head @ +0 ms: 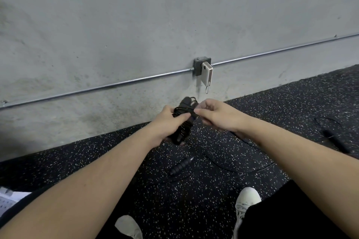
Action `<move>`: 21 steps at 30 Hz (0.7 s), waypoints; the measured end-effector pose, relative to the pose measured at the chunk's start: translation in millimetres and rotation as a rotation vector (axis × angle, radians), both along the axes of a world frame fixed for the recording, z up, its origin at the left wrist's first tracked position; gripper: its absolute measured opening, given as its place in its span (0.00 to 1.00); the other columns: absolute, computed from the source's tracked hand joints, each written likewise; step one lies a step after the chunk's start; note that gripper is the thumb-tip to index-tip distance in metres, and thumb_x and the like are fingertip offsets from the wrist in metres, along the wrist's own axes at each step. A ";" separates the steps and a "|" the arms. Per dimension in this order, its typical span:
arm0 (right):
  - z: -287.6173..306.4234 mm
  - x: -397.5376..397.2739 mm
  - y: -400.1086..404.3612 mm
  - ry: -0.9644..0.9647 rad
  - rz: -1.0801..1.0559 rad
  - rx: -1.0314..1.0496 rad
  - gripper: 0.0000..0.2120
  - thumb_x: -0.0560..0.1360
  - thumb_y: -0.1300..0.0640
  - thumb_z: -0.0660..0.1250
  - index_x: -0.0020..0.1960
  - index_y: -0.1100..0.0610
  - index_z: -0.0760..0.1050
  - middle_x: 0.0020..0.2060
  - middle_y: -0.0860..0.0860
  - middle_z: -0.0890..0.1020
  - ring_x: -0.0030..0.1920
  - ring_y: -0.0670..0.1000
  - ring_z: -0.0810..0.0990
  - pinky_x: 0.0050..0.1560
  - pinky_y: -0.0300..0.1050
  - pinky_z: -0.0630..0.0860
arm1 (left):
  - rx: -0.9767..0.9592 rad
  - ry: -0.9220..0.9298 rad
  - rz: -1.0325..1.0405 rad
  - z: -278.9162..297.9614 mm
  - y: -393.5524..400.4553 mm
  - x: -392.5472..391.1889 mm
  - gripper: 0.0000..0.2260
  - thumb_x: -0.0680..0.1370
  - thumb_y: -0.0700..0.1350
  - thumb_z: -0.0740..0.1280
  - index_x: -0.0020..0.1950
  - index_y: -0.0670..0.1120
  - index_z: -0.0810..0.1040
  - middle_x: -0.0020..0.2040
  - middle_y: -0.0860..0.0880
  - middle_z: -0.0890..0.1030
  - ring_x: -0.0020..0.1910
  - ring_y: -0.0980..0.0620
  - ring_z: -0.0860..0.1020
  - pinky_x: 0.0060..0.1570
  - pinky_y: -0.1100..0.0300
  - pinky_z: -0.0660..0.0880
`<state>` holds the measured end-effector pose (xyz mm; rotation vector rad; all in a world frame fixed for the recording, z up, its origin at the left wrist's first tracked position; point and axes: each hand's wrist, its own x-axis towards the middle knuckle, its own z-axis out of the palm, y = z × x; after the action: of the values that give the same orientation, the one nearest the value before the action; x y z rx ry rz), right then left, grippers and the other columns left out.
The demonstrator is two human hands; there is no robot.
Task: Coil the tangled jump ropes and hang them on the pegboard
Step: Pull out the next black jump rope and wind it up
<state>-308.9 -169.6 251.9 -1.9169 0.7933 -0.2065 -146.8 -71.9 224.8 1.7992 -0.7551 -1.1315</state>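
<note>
One black jump rope with dark ribbed handles (182, 120) is held above the speckled black rubber floor (97, 161), near the far grey concrete wall (136, 15). The rope's handles are gripped together in the left hand (165, 122), whose fingers are curled round them, and black cord can be seen wound round the bundle. The cord is pinched at the top of the bundle by the right hand (215, 114), thumb against forefinger. The winding of this rope is judged to be well advanced, though a loose length of thin black cord (242, 169) is seen trailing over the floor beneath the right forearm; whether it belongs to the held rope cannot be told.

A second black ribbed handle (181, 165) lies on the floor in the near middle, and another dark rope with a handle (334, 136) lies at the right, well apart from the hands. These are judged not yet coiled. A white perforated board (7, 200) is glimpsed at the near left edge; nothing is seen hung on it, so all the hanging is taken as left to do.

No brand, label or writing can be read anywhere, including on the pale rectangular device (206, 73) plugged at the grey metal outlet box (199, 64) on the wall.
</note>
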 end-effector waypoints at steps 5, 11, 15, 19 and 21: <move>1.6 -5.7 -3.6 0.058 0.015 -0.021 0.12 0.82 0.46 0.62 0.48 0.50 0.80 0.27 0.42 0.75 0.26 0.46 0.66 0.26 0.39 0.62 | -0.080 0.317 0.063 12.7 6.1 7.4 0.20 0.79 0.42 0.72 0.68 0.44 0.68 0.56 0.34 0.83 0.44 0.38 0.85 0.36 0.46 0.81; 9.5 -17.5 -17.2 0.066 0.070 0.040 0.12 0.80 0.42 0.65 0.47 0.46 0.83 0.27 0.43 0.72 0.27 0.45 0.65 0.27 0.38 0.62 | -0.160 0.416 -0.110 22.9 14.6 7.4 0.18 0.80 0.45 0.70 0.69 0.46 0.74 0.52 0.39 0.85 0.47 0.41 0.84 0.39 0.48 0.82; 11.7 -19.0 -20.9 0.082 0.100 0.056 0.12 0.79 0.41 0.65 0.49 0.46 0.84 0.27 0.44 0.71 0.26 0.44 0.66 0.26 0.35 0.65 | -0.164 0.422 -0.121 20.8 14.8 2.7 0.20 0.82 0.53 0.66 0.70 0.45 0.74 0.53 0.40 0.84 0.45 0.43 0.83 0.38 0.50 0.81; 10.1 -20.0 -22.4 0.100 0.104 0.043 0.18 0.79 0.37 0.63 0.47 0.49 0.84 0.27 0.44 0.71 0.27 0.45 0.66 0.29 0.37 0.66 | -0.190 0.458 -0.045 17.8 11.8 -3.8 0.23 0.82 0.59 0.63 0.71 0.45 0.74 0.48 0.42 0.84 0.39 0.46 0.82 0.33 0.54 0.80; 10.1 -21.2 -23.3 0.087 0.132 0.051 0.22 0.80 0.36 0.59 0.45 0.51 0.81 0.27 0.44 0.70 0.28 0.45 0.66 0.30 0.37 0.66 | -0.206 0.477 0.010 20.0 10.4 -3.7 0.24 0.82 0.60 0.62 0.67 0.44 0.77 0.42 0.44 0.84 0.36 0.48 0.82 0.30 0.57 0.78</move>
<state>-330.1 -192.9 262.0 -1.9328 0.7193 -0.0216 -150.6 -61.5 244.8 1.2901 -0.5505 -1.3544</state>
